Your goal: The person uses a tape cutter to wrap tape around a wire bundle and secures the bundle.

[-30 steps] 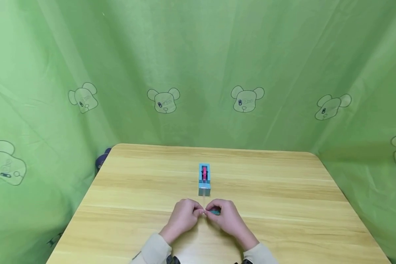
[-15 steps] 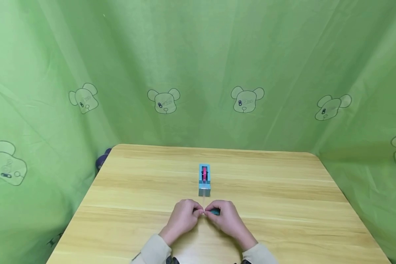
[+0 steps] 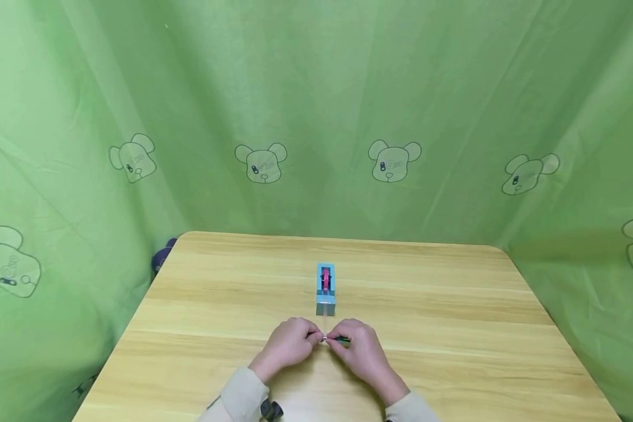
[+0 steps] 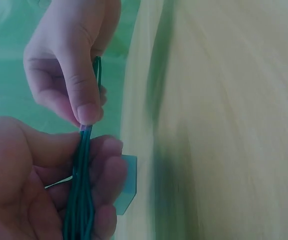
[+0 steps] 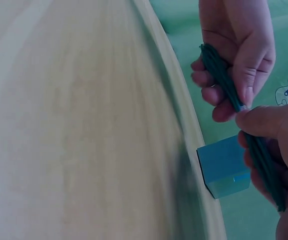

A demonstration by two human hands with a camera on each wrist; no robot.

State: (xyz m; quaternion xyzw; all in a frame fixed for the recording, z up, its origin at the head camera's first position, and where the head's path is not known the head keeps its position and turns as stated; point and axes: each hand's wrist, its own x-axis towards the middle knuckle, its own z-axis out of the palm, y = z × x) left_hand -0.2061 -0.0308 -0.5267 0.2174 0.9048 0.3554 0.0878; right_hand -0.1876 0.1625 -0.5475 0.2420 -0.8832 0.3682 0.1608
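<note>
Green wires (image 3: 343, 339) are bridging left hand (image 3: 287, 344) and right hand (image 3: 364, 349) in the head view, both pinching; fingertips are now parting slightly, baring a pale band (image 3: 324, 337): wrapping seems to be progressing. Left wrist: right thumb (image 4: 86, 100) is pressing there. Right wrist: blue dispenser (image 5: 221, 160) is standing near.

Head view: bright, even illumination; pale glare on the near worktop (image 3: 319, 405); curtain (image 3: 327, 76) lightest at left. Wrist views: dimmer, bluish, hazy; worktop grain blurred.
</note>
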